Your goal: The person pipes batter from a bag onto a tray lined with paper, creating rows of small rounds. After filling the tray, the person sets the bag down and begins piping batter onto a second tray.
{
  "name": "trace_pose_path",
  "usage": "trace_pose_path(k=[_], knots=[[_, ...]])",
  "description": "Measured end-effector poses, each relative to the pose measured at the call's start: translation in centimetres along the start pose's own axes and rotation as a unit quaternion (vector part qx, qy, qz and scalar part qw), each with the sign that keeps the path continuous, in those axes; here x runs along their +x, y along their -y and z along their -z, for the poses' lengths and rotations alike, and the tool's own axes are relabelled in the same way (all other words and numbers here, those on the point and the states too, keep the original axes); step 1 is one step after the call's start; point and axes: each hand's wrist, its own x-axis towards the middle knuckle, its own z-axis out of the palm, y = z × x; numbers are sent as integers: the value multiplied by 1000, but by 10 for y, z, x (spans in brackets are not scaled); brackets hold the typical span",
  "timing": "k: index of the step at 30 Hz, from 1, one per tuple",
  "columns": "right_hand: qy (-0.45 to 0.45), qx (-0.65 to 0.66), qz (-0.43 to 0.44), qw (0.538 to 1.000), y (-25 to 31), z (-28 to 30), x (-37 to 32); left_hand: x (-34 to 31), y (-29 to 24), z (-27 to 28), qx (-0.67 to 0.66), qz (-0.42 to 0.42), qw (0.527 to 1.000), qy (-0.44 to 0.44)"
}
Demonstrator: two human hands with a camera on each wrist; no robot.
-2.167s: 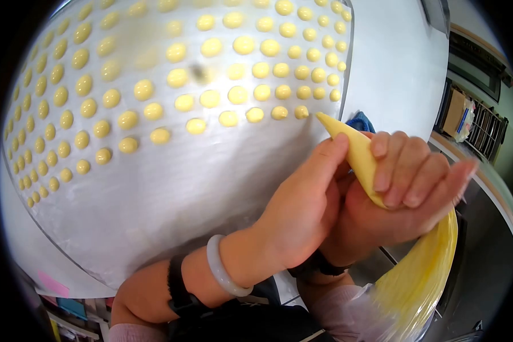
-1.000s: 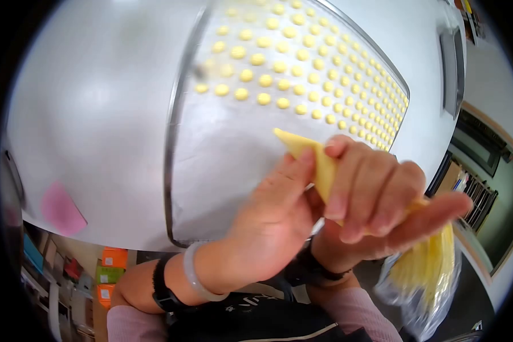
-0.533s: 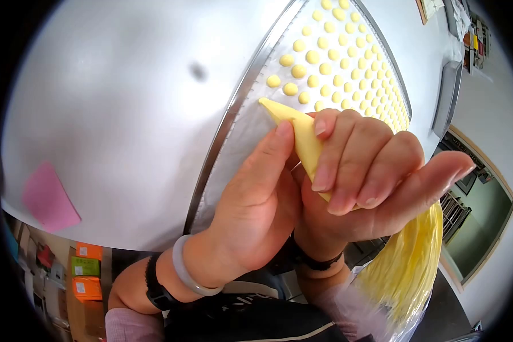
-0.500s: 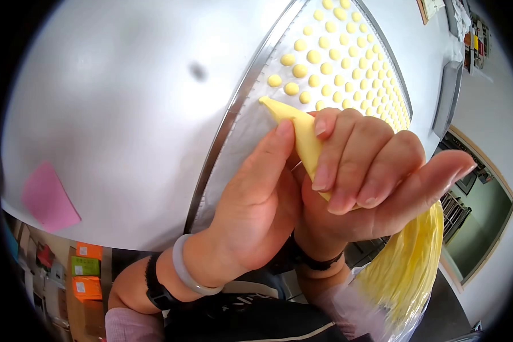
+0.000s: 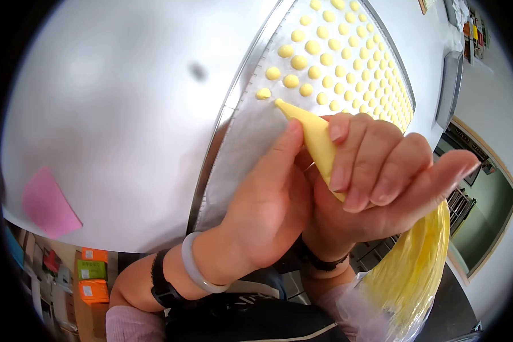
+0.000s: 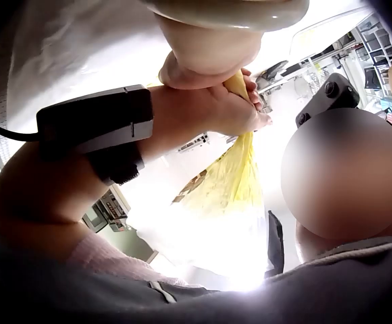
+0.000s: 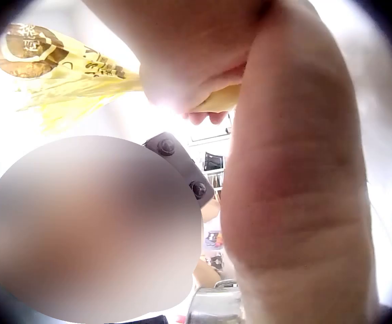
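Note:
A clear piping bag [image 5: 316, 142] full of yellow batter is held in both hands over a paper-lined metal tray [image 5: 215, 139]. My right hand [image 5: 382, 171] curls its fingers round the bag's cone. My left hand [image 5: 268, 199], wearing a pale bangle, cups in from the left, one digit pressed along the cone; its other fingers are hidden. The bag's tip sits just above the paper, beside a fresh batter dot [image 5: 263, 93] at the tray's left edge. Rows of yellow dots [image 5: 325, 57] cover the tray beyond. The left wrist view shows the right hand [image 6: 216, 108] gripping the bag [image 6: 233, 175].
The tray lies on a white table [image 5: 114, 85] with a pink sticky note [image 5: 48, 202] near its front edge. Another grey tray [image 5: 449, 85] lies at the far right. The bag's loose end [image 5: 410, 273] hangs below my right hand. Orange boxes [image 5: 94, 288] stand below the table.
The hands and bag shifted from the right end of a dot row to the tray's left edge. A new dot now lies there and the tip has drawn back slightly.

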Motion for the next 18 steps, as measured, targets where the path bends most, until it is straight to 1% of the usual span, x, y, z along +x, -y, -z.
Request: trace_pose_path(k=[1,2,4,5,6,7,8,9,11,12,13,15,16,18], knots=[[-19,6,-4,1000,-2,-1,-1,0,0,0,0,0,1000,-1],[-19,6,-4,1000,-2,-1,0,0,-1,-1,7,-5,1000,-3],[25,8,3,1000,-2,4,2,3,-1,1,13,-11,1000,-6],[24,8,2,1000,1,8,2,5,1,2,22,-17,999,29],[54,16,-1,998,7,10,3,7,2,3,31,-22,997,64],[83,24,-2,996,13,11,3,7,4,1,31,-21,997,63],[97,10,6,995,17,12,3,7,7,-5,37,-17,999,37],[96,10,6,995,17,14,1,7,9,-8,42,-13,999,10],[60,3,-21,998,14,20,-1,9,12,1,20,-3,1000,17],[50,-17,7,999,7,19,0,9,12,4,-2,7,1000,25],[51,-17,9,998,3,13,-2,6,11,5,-1,6,1000,27],[7,-22,14,1000,-1,12,-5,7,10,5,11,0,1000,-5],[26,-8,14,1000,-2,15,-5,7,11,9,12,-1,1000,-6],[37,-13,10,999,6,22,-2,17,14,11,15,-20,995,101]])
